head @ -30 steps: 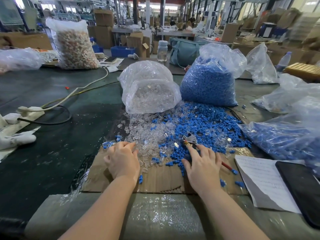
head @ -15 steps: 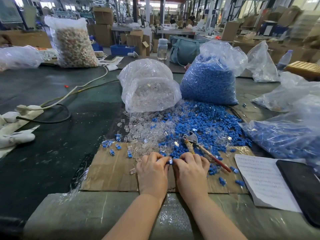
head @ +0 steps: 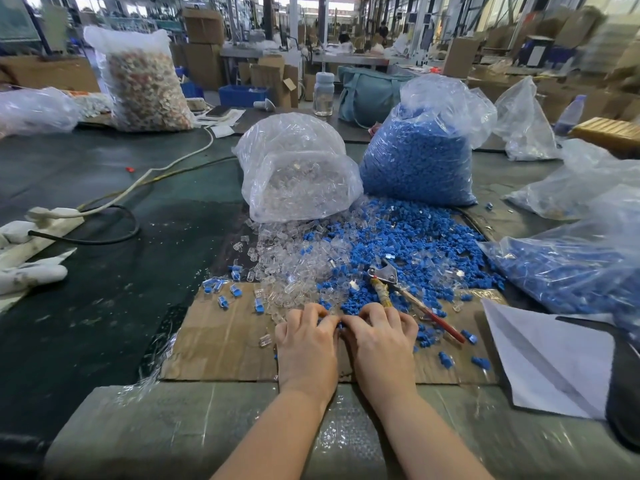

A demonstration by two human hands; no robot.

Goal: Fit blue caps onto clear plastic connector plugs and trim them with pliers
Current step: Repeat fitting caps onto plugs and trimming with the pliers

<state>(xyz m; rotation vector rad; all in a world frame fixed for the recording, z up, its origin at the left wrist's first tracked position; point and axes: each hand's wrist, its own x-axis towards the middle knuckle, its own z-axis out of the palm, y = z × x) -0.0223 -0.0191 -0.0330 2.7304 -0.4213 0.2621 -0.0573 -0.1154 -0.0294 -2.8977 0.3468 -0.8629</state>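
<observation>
My left hand [head: 306, 344] and my right hand [head: 379, 341] meet fingertip to fingertip over the cardboard sheet [head: 221, 344]. Between them they pinch a small piece with a blue cap [head: 340, 325]; most of it is hidden by the fingers. A heap of clear plugs [head: 294, 268] lies just beyond the left hand and a heap of loose blue caps [head: 415, 251] beyond the right. Pliers [head: 384, 275] with red-tipped handles rest on the blue heap, right of my right hand. Several capped plugs [head: 225, 292] lie at the cardboard's far left.
An open bag of clear plugs [head: 298, 168] and a bag of blue caps [head: 419, 154] stand behind the heaps. Another bag with blue parts [head: 568, 265] lies at the right, above a white paper [head: 554, 358]. Cables [head: 104, 206] and white gloves [head: 31, 271] lie at the left.
A second ago my hands lay apart in the two heaps. They came together at the cardboard's middle with small parts, and since half a second ago they have barely moved.
</observation>
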